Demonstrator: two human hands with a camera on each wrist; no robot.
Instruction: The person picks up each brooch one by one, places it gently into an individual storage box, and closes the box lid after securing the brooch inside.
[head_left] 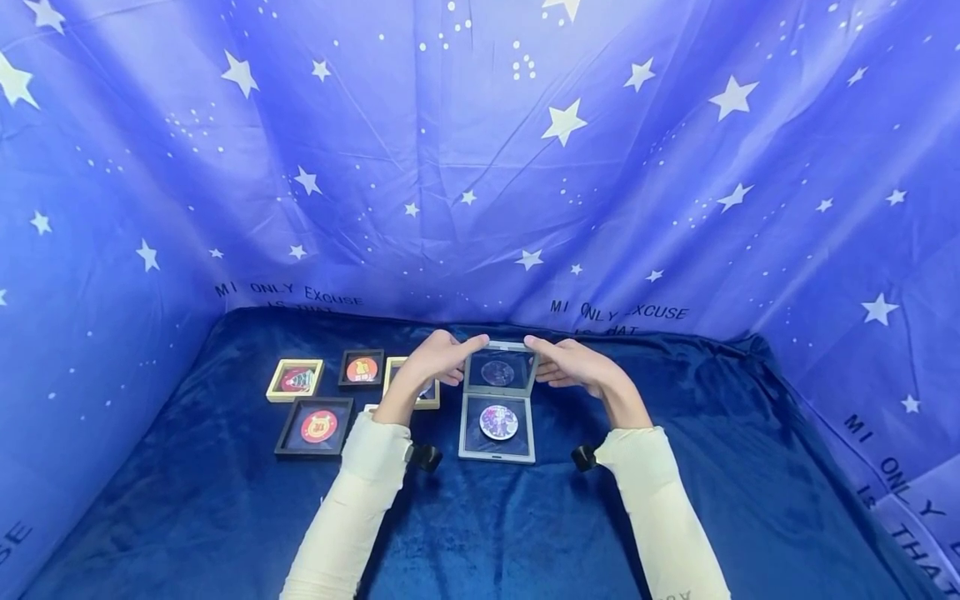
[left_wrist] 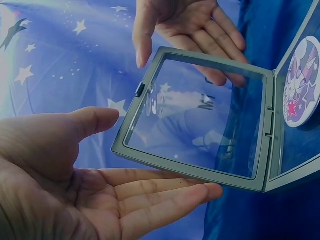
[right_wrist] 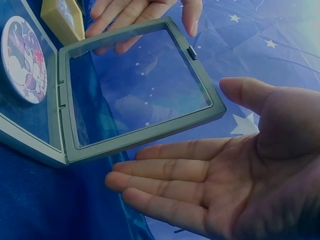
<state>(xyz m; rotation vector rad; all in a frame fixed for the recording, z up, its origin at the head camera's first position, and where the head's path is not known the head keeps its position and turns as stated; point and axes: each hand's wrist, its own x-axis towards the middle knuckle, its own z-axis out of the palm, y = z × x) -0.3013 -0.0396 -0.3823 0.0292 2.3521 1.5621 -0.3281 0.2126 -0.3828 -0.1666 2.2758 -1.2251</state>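
Observation:
A grey hinged display case [head_left: 462, 433] with clear film panes lies on the cloth, its lid [head_left: 500, 389] raised at the back. On the lower pane sits a round purple-and-white badge [head_left: 498, 422], tilted into view in the left wrist view [left_wrist: 303, 82] too. My left hand [head_left: 437, 358] is at the lid's left edge, thumb near the upper corner and fingers extended along the side. On the opposite edge my right hand [head_left: 581, 365] has a similar pose, its straight fingers [right_wrist: 170, 172] beside the frame. Neither hand curls round the lid; whether the fingertips touch it is hard to tell.
To the left lie black frames with round red or orange pieces [head_left: 318, 425] [head_left: 362, 368], and a cream frame [head_left: 272, 382]. Another cream frame [head_left: 429, 405] is partly hidden behind my left hand. Dark blue velvet [head_left: 210, 517] covers the table; a starry curtain [head_left: 480, 167] hangs behind.

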